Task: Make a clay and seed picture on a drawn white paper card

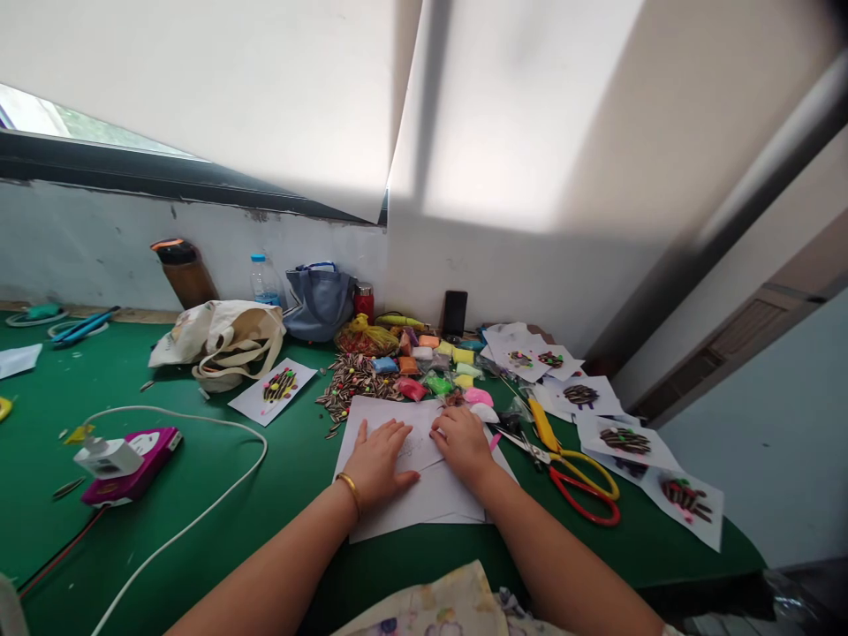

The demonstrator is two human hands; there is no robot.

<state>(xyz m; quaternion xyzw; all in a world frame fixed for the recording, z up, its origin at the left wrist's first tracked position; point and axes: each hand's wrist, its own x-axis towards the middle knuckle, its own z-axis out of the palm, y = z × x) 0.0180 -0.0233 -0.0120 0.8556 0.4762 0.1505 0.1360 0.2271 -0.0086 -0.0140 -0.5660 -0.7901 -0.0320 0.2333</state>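
Observation:
White sheets of paper (441, 495) lie stacked in front of me, and the top one carries a faint line drawing. Spread flat on the left side of the sheets is my left hand (381, 459), its fingers apart and a gold bangle at the wrist. On the right part of the drawing my right hand (464, 442) rests with bent fingers drawn together; whatever its fingertips hold, if anything, is hidden. Just beyond the paper are a heap of striped sunflower seeds (361, 380) and several small packs of coloured clay (414, 389). A white lump (485, 412) sits near my right hand.
Red-and-yellow scissors (583, 490) and a yellow-handled tool (543, 424) lie at right, beside several seed-decorated cards (626, 440). Another card (275, 389), a cloth bag (222, 340), a white cable (261, 450) and a purple power adapter (132, 464) occupy the left. A phone (454, 312) leans on the wall.

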